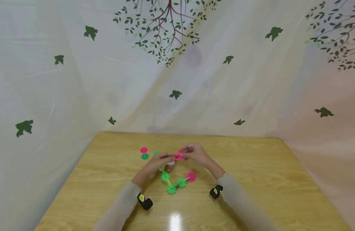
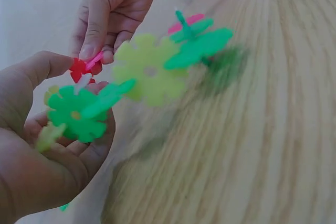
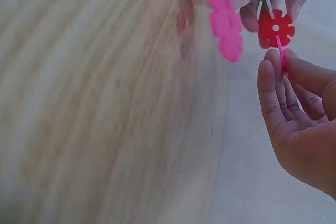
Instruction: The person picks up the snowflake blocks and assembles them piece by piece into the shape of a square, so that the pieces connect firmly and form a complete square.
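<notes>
Both hands meet over the table, at a chain of interlocking plastic flower discs. My left hand (image 1: 154, 164) holds the chain near one end, its thumb and fingers on a red disc (image 3: 276, 28). My right hand (image 1: 198, 156) pinches a pink disc (image 1: 179, 155) between thumb and fingertips. Seen edge-on in the right wrist view, that pink disc touches the red one's rim. From the left hand the chain curves through green discs (image 1: 165, 177) and yellow ones (image 2: 151, 70) to another pink disc (image 1: 191, 176) at its far end. The left fingers partly hide the discs nearest them.
A loose pink disc (image 1: 144, 150) and a green disc (image 1: 144, 156) lie on the wooden table (image 1: 241, 160), left of the hands. Another green disc (image 1: 156, 153) shows just behind the left hand. A patterned cloth (image 1: 206, 96) hangs behind the table's far edge.
</notes>
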Motion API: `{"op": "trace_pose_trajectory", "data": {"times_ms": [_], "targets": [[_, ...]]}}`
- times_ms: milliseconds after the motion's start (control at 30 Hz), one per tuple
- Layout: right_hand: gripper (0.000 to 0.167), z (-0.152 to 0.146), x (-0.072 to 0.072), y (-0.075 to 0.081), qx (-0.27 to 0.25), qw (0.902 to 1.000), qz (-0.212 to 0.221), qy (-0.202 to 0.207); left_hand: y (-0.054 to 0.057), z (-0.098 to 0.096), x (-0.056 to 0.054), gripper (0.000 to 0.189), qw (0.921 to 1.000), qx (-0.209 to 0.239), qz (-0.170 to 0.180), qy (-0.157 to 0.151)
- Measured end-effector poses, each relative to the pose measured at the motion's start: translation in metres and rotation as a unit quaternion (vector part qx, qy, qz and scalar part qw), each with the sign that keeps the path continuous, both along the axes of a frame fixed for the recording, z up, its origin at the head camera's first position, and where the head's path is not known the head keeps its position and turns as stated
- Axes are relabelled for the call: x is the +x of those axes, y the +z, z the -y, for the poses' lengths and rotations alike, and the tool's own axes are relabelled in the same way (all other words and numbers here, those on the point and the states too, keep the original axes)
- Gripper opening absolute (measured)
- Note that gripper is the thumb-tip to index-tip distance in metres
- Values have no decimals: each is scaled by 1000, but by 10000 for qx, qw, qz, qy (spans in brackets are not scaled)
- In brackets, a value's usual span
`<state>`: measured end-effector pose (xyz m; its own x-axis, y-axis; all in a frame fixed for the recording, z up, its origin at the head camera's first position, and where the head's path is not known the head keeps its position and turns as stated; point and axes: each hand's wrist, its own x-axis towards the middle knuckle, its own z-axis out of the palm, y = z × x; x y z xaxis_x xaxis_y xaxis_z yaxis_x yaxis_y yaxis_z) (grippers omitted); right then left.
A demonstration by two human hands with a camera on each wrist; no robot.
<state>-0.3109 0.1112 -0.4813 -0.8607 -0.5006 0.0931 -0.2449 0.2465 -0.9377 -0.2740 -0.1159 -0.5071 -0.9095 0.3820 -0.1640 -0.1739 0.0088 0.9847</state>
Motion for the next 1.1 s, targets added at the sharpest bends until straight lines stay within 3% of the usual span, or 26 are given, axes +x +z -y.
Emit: {"op": "trace_pose_trajectory", "data": {"times_ms": [233,567,800,1100], "targets": [[20,12,-10,7,811,9952,-182,509,-2,6,5,43,9990,-205,148,-358],[22,26,-26,19,1493,9827,-109,1089,-3,17,11,44,9987,-90,256,-438],[23,45,-52,32,1681,9758,-228,1378,-7,22,8,46,9987,7,279,-417],[28,84,-74,25,2567,9351,-951,2251,-12,19,8,45,9975,-524,-225,-425]]}}
